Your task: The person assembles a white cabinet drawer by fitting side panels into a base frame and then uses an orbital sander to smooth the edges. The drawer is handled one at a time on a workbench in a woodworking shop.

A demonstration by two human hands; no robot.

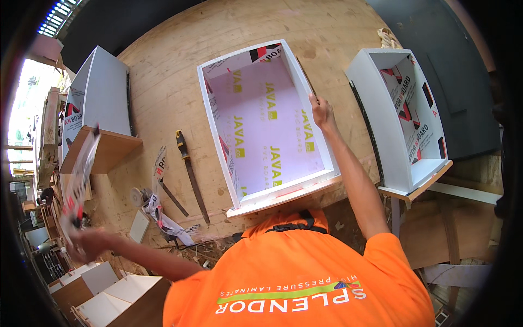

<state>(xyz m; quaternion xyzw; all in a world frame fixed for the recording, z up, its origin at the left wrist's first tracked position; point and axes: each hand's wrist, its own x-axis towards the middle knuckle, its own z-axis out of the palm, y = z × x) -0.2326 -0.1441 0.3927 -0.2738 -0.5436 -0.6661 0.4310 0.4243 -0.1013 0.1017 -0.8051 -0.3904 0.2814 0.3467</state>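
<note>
Right hand (322, 111) grasps drawer box (261, 128) by one side; box lies mostly left of grip, probably stiff, lightish, best held there. Blurred left hand (90, 245) clutches plastic film (79, 174) rising above, likely limp, slippery.

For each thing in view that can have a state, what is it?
Middle drawer: open side up, gripped at its right rim by the right hand
Right drawer: opening visible, printed inside
Left drawer: outer side facing us
Film strip: in the left hand, blurred
File: lying flat
Scraps: crumpled
</note>
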